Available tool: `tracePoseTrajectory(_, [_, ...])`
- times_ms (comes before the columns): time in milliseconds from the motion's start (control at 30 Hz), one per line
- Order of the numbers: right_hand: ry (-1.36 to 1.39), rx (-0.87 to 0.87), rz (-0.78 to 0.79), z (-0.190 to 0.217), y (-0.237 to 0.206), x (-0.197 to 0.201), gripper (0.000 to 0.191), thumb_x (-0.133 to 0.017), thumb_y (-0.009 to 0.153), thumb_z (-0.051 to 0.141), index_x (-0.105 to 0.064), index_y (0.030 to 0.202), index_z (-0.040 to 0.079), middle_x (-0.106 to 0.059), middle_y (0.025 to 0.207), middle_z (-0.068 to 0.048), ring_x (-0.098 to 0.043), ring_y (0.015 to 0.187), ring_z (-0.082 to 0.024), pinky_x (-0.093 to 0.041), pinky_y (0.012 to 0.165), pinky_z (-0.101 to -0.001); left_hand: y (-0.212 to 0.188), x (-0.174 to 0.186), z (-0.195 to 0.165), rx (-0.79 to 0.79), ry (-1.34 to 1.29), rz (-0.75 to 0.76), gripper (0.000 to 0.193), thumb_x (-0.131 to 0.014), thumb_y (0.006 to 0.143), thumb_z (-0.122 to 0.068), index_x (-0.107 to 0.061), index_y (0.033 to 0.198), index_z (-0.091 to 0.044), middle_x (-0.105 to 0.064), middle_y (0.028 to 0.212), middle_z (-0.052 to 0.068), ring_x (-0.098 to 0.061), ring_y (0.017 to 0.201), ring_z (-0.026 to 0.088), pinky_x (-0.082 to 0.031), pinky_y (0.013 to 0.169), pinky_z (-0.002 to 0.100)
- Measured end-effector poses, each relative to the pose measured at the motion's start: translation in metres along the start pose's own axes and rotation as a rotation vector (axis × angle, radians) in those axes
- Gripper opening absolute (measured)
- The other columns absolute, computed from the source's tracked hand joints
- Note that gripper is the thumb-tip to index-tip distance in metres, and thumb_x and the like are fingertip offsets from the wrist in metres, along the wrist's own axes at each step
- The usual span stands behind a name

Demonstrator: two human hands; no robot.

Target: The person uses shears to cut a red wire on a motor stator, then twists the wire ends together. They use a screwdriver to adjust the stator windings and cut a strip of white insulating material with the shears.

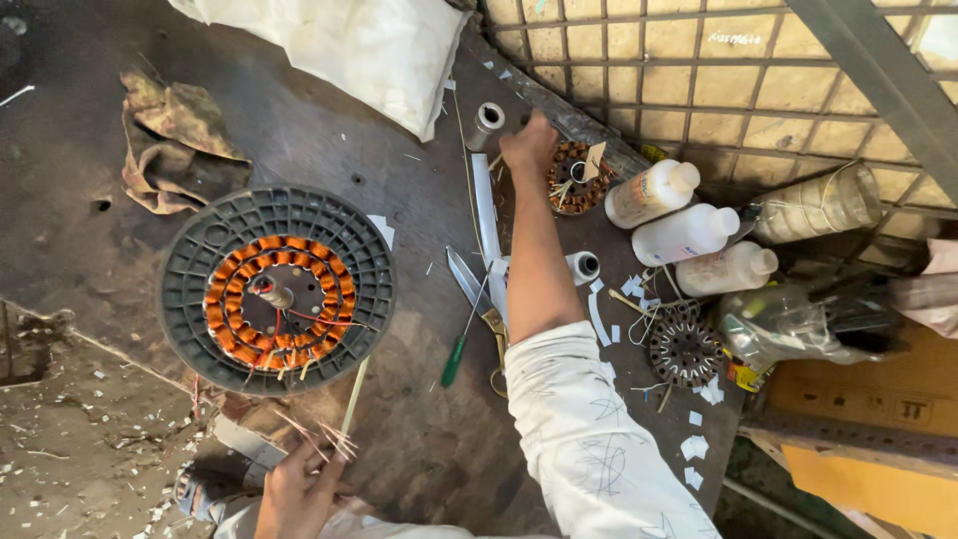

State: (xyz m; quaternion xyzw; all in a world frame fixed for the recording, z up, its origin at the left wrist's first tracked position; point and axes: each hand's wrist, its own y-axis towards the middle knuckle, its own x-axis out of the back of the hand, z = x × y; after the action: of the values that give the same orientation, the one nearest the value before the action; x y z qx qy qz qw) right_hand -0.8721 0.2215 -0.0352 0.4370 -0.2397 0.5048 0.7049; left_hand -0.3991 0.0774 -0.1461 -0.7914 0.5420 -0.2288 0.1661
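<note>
A round black frame (277,290) holding an orange copper-wound stator (276,299) lies on the dark workbench (419,439). Beside its near edge, the left hand (297,494) pinches thin sticks (324,436). Well apart, the right hand (529,146) rests closed on a small wound stator (575,180) beside white bottles (689,232).

Three white bottles (685,234), scissors (476,289), a crumpled rag (175,140).

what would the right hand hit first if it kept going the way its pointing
The right hand points up the bench and already touches the small copper-wound stator; straight on, it would probably meet the tiled wall, though depth is unclear.
</note>
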Motion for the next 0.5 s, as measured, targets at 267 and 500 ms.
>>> tracePoseTrajectory(267, [1.046,-0.223,0.115,-0.03,-0.153,0.092,0.02,-0.068,0.082,0.001,-0.073,0.102,0.001,-0.061,0.074,0.002,-0.051,0.057,-0.004,-0.044,0.049,-0.0206,-0.012,-0.002,-0.05,-0.556,0.646,-0.281,0.037,-0.069,0.081,-0.012,-0.07,0.117,-0.004,-0.068,0.117,0.027,-0.07,0.077,0.044,-0.058,0.064,0.05])
tracePoseTrajectory(500, [0.979,-0.1,0.683,-0.036,-0.372,0.11,0.028,-0.074,0.083,-0.001,-0.069,0.11,-0.004,-0.07,0.093,-0.006,-0.063,0.08,-0.007,-0.05,0.069,-0.0229,-0.043,-0.005,-0.027,-0.402,0.042,0.149,0.028,-0.063,0.099,-0.015,-0.069,0.123,-0.002,-0.076,0.101,0.017,-0.075,0.079,0.02,-0.06,0.066,0.034])
